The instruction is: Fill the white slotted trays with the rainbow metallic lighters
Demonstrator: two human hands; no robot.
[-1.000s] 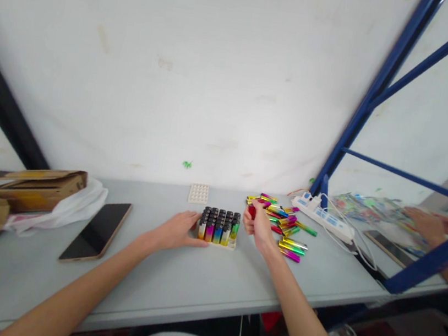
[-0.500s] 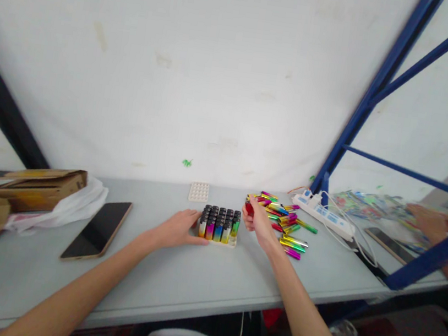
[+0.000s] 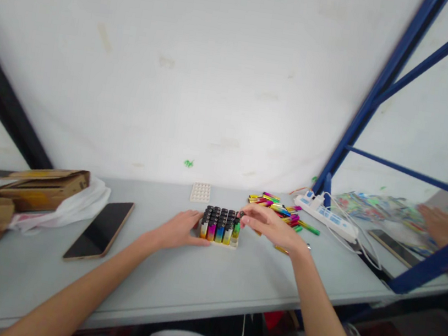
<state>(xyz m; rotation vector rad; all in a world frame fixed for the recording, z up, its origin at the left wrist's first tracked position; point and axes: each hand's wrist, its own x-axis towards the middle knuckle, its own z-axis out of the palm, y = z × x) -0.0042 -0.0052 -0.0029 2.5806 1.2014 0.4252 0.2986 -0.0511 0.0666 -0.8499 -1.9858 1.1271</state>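
Observation:
Upright lighters [image 3: 219,232] with black tops and shiny coloured bodies stand in rows in a white tray [image 3: 231,246]. My left hand [image 3: 182,228] grips the tray's left side, its thumb along the front and its fingers behind. At the right end of the rows, my right hand [image 3: 263,223] is closed with its fingertips on the top of a lighter [image 3: 241,214]. Most of that lighter's body is hidden. Behind and right of this hand lies a loose pile of lighters [image 3: 284,212] in gold, pink, green and blue, partly covered by the hand.
Behind the rows lies a white tray with holes [image 3: 201,192]. A phone [image 3: 101,230] and cardboard boxes [image 3: 40,186] on a white plastic bag [image 3: 95,197] are at left. A power strip [image 3: 327,217] with cables sits by the blue frame [image 3: 351,119]; another person's hands [image 3: 439,225] show beyond it.
My right hand has moved from beside the loose pile, where it held a red lighter, left and over to the right end of the rows. My left hand stays on the tray.

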